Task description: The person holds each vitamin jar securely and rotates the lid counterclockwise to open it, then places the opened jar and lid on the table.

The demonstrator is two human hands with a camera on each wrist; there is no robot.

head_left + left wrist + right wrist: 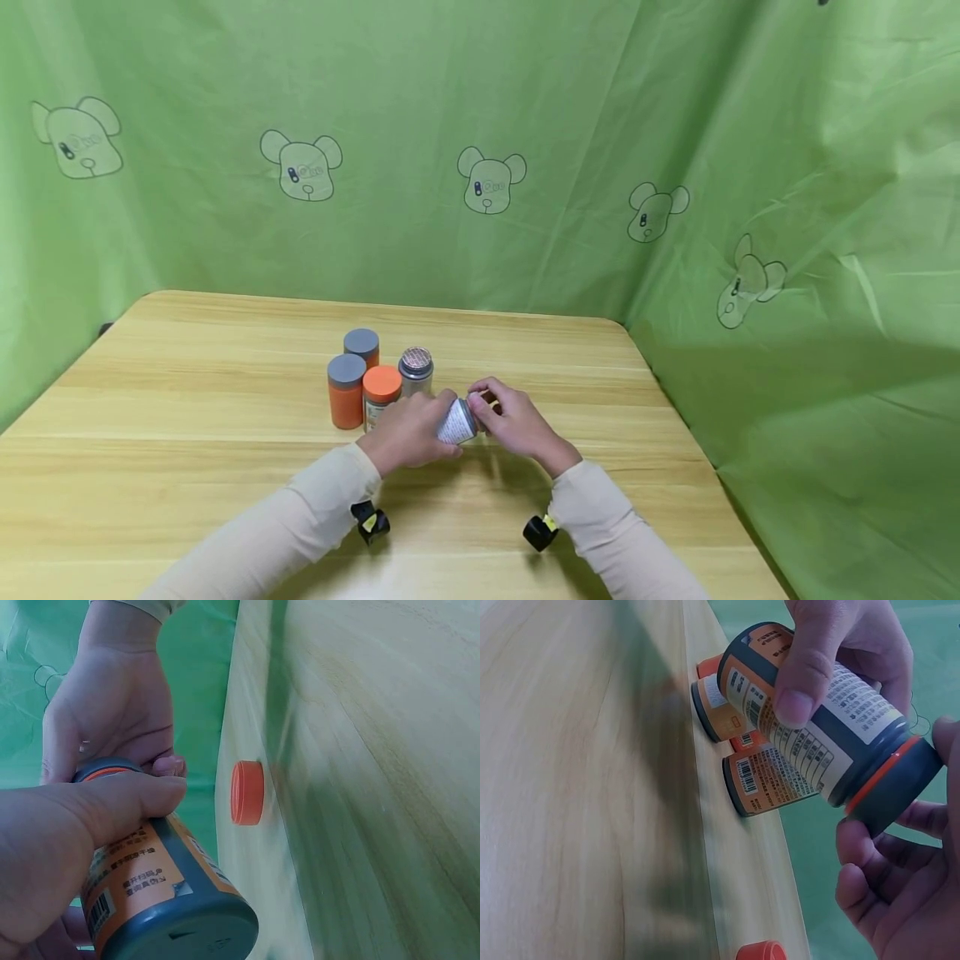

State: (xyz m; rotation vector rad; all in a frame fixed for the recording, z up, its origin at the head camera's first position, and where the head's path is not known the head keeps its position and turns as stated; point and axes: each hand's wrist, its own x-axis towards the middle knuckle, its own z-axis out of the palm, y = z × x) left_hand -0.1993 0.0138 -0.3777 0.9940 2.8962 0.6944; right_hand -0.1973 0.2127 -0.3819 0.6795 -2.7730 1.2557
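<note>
My left hand point(414, 429) grips a tilted supplement bottle point(810, 724), its thumb laid across the printed label. The bottle is dark grey with orange and pale label panels. At its other end is a dark grey cap point(896, 784), with an orange ring showing just below it. My right hand point(517, 421) pinches this cap between thumb and fingertips. A loose orange cap point(247, 793) lies on the table beneath the hands, hidden in the head view. Close beyond the left hand stands a bottle with an orange cap point(382, 383), partly covered by that hand.
Two orange bottles with grey caps, one nearer point(347, 404) and one farther point(362, 343), stand left of the hands. An uncapped bottle with a silver foil seal point(416, 360) stands behind them. Green curtains point(405, 242) border the wooden table point(187, 375).
</note>
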